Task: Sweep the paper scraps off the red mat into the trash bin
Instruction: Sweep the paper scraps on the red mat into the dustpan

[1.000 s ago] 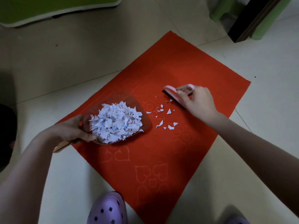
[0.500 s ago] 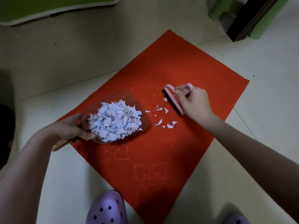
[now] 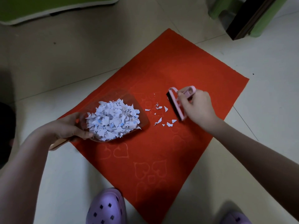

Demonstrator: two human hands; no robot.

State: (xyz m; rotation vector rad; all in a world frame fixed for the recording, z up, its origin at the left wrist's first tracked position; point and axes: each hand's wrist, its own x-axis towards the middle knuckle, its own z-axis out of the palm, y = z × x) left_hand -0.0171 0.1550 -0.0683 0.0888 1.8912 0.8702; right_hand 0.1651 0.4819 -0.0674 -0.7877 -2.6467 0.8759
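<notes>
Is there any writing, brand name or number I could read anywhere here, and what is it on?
None can be read.
White paper scraps heaped in the clear plastic dustpan: faint blue marks, too small and blurred to read.
Red floor mat: only embossed heart outlines, no words.
Small pink hand brush: no label visible.

arms (image 3: 32,159): bare, sleeveless | shoes (image 3: 106,207): lilac perforated clogs

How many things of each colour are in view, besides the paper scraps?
Red: 1, the mat
Pink: 1, the brush
Clear: 1, the dustpan
Purple: 2, the left shoe and the right shoe
Total: 5
</notes>
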